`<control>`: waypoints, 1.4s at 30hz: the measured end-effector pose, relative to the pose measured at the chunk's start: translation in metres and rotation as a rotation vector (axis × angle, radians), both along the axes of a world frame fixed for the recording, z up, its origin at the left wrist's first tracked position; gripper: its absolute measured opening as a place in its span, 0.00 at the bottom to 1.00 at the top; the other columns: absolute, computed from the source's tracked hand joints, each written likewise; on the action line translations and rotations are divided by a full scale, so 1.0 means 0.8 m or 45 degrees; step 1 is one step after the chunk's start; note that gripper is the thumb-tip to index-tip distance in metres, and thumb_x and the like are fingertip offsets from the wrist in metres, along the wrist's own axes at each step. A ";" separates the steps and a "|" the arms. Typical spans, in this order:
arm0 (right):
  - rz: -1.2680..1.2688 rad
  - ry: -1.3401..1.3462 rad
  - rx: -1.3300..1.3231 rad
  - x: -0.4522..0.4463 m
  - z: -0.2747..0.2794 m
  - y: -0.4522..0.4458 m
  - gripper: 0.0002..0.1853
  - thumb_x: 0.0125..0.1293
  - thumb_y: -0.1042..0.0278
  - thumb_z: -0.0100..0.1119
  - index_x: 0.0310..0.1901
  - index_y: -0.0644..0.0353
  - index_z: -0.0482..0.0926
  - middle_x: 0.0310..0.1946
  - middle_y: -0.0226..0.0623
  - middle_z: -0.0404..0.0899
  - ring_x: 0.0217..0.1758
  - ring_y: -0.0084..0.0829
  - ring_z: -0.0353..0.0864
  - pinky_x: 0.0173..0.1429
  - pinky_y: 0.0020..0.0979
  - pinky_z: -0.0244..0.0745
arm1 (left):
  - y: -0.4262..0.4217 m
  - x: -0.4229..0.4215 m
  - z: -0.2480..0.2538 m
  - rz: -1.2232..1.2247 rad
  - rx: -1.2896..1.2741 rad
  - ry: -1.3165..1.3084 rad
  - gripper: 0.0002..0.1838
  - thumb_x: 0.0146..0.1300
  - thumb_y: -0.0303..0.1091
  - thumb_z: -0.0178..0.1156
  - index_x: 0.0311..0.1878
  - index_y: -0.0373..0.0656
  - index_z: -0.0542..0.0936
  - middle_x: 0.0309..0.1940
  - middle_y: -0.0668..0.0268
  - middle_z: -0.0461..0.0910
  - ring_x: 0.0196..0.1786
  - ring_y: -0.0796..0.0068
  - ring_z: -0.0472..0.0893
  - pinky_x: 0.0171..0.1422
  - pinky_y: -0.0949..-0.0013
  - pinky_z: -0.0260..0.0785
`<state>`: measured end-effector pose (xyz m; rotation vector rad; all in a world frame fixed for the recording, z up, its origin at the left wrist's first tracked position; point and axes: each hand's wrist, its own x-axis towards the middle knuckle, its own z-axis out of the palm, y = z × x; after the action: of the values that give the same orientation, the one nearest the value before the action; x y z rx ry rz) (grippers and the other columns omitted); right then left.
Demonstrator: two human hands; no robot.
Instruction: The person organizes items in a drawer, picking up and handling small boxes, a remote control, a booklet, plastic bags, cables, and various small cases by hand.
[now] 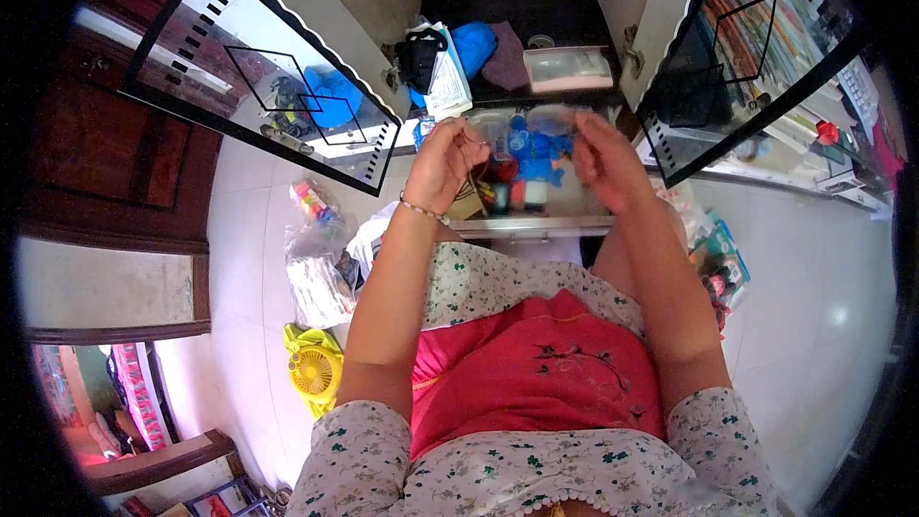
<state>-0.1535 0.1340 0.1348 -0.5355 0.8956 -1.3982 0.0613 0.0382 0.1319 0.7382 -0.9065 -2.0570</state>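
Note:
My left hand (445, 168), with a beaded bracelet at the wrist, is raised over the left side of an open drawer (584, 201). Its fingers are curled in, and what they hold, if anything, I cannot make out. Opposite, my right hand (610, 165) is above the drawer's right side, its fingers smeared by motion. Something clear and plastic-looking (550, 118) shows between the hands; whether either one touches it is unclear. Inside the drawer lie blue plastic-looking items (538, 155), a small white-topped item (535, 194) and dark and red items (500, 170).
Two glass cabinet doors (330, 148) (684, 139) stand open on either side. The shelf holds a blue bundle (472, 44), purple cloth (505, 59) and a pale box (569, 69). On the floor are plastic bags (318, 273), a yellow fan (314, 369) and a colourful pile (720, 263).

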 end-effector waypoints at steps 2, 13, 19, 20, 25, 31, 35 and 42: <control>-0.032 0.096 0.092 0.006 0.019 0.004 0.15 0.64 0.51 0.50 0.36 0.56 0.73 0.13 0.22 0.61 0.15 0.16 0.59 0.20 0.18 0.53 | -0.001 0.000 -0.005 -0.031 -0.141 0.010 0.08 0.63 0.36 0.49 0.32 0.43 0.72 0.27 0.68 0.72 0.32 0.76 0.72 0.40 0.73 0.65; 0.189 0.121 0.093 0.006 0.010 0.005 0.16 0.62 0.54 0.53 0.43 0.58 0.74 0.32 0.34 0.79 0.35 0.26 0.80 0.36 0.24 0.73 | 0.006 -0.005 -0.013 -0.138 -0.426 -0.393 0.15 0.63 0.40 0.53 0.44 0.37 0.74 0.39 0.66 0.76 0.44 0.76 0.73 0.51 0.72 0.63; 0.097 0.008 0.032 0.004 -0.010 -0.001 0.13 0.62 0.60 0.53 0.44 0.58 0.74 0.35 0.32 0.79 0.37 0.28 0.80 0.38 0.24 0.75 | 0.014 -0.006 0.001 -0.176 -0.356 -0.267 0.13 0.64 0.37 0.52 0.41 0.37 0.77 0.36 0.69 0.77 0.39 0.81 0.74 0.47 0.75 0.66; 0.129 -0.026 0.018 0.002 -0.011 -0.001 0.12 0.62 0.61 0.53 0.44 0.58 0.74 0.36 0.32 0.79 0.38 0.29 0.81 0.38 0.24 0.76 | 0.014 -0.006 0.003 -0.176 -0.356 -0.268 0.13 0.64 0.37 0.52 0.41 0.37 0.77 0.36 0.69 0.77 0.39 0.81 0.74 0.47 0.75 0.66; 0.176 -0.089 -0.024 0.001 -0.007 0.002 0.12 0.62 0.61 0.53 0.43 0.58 0.74 0.37 0.33 0.79 0.40 0.29 0.81 0.39 0.25 0.76 | 0.017 -0.005 0.009 -0.222 -0.278 -0.186 0.13 0.64 0.38 0.52 0.40 0.37 0.76 0.37 0.66 0.78 0.40 0.79 0.75 0.48 0.73 0.67; 0.195 -0.109 -0.038 0.003 -0.001 0.004 0.12 0.62 0.61 0.53 0.43 0.59 0.74 0.37 0.33 0.79 0.39 0.29 0.81 0.38 0.25 0.77 | 0.011 0.000 0.002 -0.265 -0.241 -0.105 0.16 0.62 0.39 0.54 0.45 0.37 0.75 0.40 0.64 0.77 0.44 0.74 0.76 0.51 0.70 0.67; 0.203 -0.123 -0.038 0.004 0.001 0.004 0.12 0.62 0.61 0.53 0.43 0.59 0.74 0.36 0.33 0.79 0.39 0.30 0.81 0.38 0.24 0.77 | 0.010 0.002 -0.001 -0.280 -0.239 -0.083 0.16 0.62 0.39 0.54 0.46 0.37 0.75 0.40 0.64 0.77 0.44 0.74 0.76 0.52 0.70 0.67; 0.207 -0.137 -0.030 0.005 -0.001 0.004 0.12 0.62 0.60 0.53 0.43 0.58 0.74 0.36 0.34 0.79 0.39 0.31 0.81 0.38 0.24 0.76 | 0.010 0.002 -0.002 -0.279 -0.236 -0.041 0.15 0.62 0.39 0.54 0.45 0.36 0.75 0.40 0.64 0.77 0.44 0.75 0.76 0.51 0.71 0.68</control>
<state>-0.1496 0.1369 0.1342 -0.5334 0.7335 -1.2784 0.0630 0.0458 0.1299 0.5950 -1.2245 -2.1170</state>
